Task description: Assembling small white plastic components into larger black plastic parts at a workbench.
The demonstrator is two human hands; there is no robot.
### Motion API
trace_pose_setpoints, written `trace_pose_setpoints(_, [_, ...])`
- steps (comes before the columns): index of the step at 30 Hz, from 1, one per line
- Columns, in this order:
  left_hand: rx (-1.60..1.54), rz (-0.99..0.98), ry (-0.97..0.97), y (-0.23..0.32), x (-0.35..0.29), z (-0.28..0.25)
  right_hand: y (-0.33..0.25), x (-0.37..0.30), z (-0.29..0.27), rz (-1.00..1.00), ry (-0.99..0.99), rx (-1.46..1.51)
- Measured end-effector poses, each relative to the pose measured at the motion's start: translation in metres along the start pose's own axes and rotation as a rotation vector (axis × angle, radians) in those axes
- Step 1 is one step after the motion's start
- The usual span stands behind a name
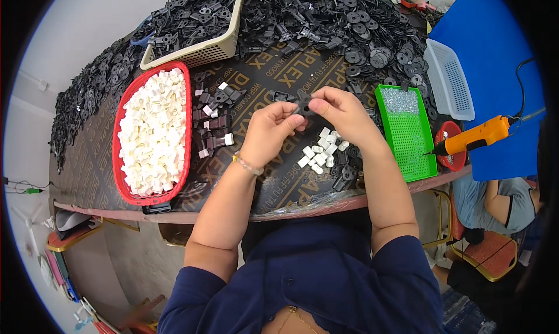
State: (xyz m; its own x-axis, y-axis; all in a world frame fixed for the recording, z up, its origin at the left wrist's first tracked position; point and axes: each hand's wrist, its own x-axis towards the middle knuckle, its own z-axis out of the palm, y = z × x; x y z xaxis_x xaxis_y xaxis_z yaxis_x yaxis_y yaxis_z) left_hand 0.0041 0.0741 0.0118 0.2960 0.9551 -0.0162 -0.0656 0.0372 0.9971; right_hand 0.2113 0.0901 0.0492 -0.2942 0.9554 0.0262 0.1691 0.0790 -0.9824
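Over the middle of the table, both hands hold one black plastic part (304, 104) between them, flat with a hole in it. My left hand (269, 129) pinches its left side with thumb and fingers. On the other side my right hand (345, 112) grips it the same way. Just below the hands lies a small pile of white plastic pieces (319, 152), with loose black parts (347, 172) beside it. Left of my left hand sit several dark pieces with white or pinkish ends (214, 124). Another black part (282, 95) rests behind the left fingers.
A red basket (188, 133) of white pieces stands left; behind it, a beige basket (224, 50) of black parts. Black parts (326, 20) heap across the back. Right are a green screw tray (402, 172), orange electric screwdriver (477, 135), red bowl (460, 159), pale basket (460, 104) and another person (512, 203).
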Motion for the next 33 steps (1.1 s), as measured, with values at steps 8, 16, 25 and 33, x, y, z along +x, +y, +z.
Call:
trace_pose_setpoints(8, [-0.715, -0.107, 0.114, -0.023, 0.016, -0.02, 0.033, -0.014, -0.018, -0.167, -0.161, -0.871])
trace_pose_setpoints(16, [-0.776, -0.072, 0.076, -0.007, 0.014, -0.016, 0.037, -0.008, -0.009, -0.094, -0.21, -0.84])
trace_pose_setpoints(25, [-0.647, 0.024, 0.193, -0.015, 0.016, -0.01, 0.034, 0.001, 0.033, 0.012, 0.079, 0.377])
trace_pose_setpoints(33, [-0.411, 0.195, 0.284, -0.02, 0.013, 0.004, 0.041, 0.001, 0.037, 0.065, 0.06, 0.599])
